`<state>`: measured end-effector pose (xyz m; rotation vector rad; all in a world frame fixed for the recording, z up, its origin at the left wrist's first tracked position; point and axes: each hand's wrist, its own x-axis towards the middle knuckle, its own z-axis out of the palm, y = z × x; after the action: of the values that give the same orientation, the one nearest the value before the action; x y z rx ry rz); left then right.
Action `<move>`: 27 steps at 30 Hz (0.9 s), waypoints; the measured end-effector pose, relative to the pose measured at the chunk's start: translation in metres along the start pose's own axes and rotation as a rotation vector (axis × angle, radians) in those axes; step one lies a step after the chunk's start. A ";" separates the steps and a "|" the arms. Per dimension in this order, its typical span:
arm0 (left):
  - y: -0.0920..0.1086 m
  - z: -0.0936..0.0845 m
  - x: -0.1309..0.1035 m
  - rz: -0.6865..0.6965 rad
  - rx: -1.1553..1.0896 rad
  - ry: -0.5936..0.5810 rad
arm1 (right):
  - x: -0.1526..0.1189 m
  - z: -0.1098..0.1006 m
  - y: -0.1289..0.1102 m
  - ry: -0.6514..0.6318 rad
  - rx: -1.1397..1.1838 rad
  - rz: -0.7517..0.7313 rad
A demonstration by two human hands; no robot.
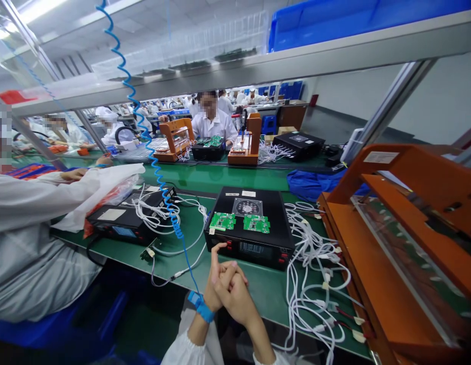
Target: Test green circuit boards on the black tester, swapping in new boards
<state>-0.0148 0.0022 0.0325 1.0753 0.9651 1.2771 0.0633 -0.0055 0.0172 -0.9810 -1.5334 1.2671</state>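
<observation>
My left hand (216, 281), with a blue wrist strap (202, 306), stretches its index finger up to the red buttons (229, 245) on the left front of a black test box (220, 242). Whether the fingertip presses or only hovers close, I cannot tell. My right hand (235, 291) is clasped with the left, the fingers interlaced and closed, no object visible in them. On top of the box lie two green circuit boards (257, 223), in front of a round fan grille (247, 207). A lit display (252, 248) shows on the box's front.
White cables (309, 253) spread right of the box, beside an orange fixture (375, 243). A blue coiled cord (134, 101) hangs down to my strap. At left, a co-worker's sleeve (41, 203) reaches past another black box (117, 215). Another person (212, 124) sits opposite.
</observation>
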 end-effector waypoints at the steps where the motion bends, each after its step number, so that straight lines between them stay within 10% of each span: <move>1: 0.000 0.000 0.000 -0.001 -0.002 -0.002 | 0.000 0.000 -0.002 0.005 -0.008 0.000; 27: -0.001 -0.002 0.004 -0.037 0.005 -0.069 | -0.001 0.000 0.003 0.007 0.004 0.033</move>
<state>-0.0165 0.0061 0.0316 1.0935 0.9325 1.2006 0.0631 -0.0058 0.0138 -1.0105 -1.5144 1.2883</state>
